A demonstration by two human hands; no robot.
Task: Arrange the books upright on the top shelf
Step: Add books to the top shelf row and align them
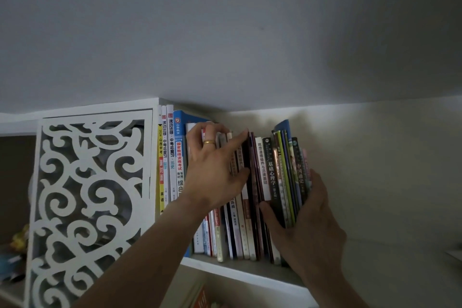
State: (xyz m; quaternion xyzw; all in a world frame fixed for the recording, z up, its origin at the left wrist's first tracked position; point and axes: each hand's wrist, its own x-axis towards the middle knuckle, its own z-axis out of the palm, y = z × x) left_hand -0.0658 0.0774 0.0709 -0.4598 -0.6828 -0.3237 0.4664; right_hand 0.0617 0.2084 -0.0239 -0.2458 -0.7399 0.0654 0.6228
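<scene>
On the top shelf (pixel 240 269), the left hand (pixel 212 172) curls its fingers over the tops of the middle books (pixel 235 220), apparently to steady them, while the right hand (pixel 303 217) clasps the end bundle (pixel 285 177), thumb in front, seemingly pressing it upright against the row.

The person's bare left hand (pixel 212 170) reaches up from the lower left on an outstretched forearm, back of the hand toward the camera. Its fingers are spread and curl at the tips, the thumb pointing right, and a gold ring (pixel 209 143) sits on one finger. The bare right hand (pixel 303 217) rises from the lower right, thumb and fingers clasped in a grip.
</scene>
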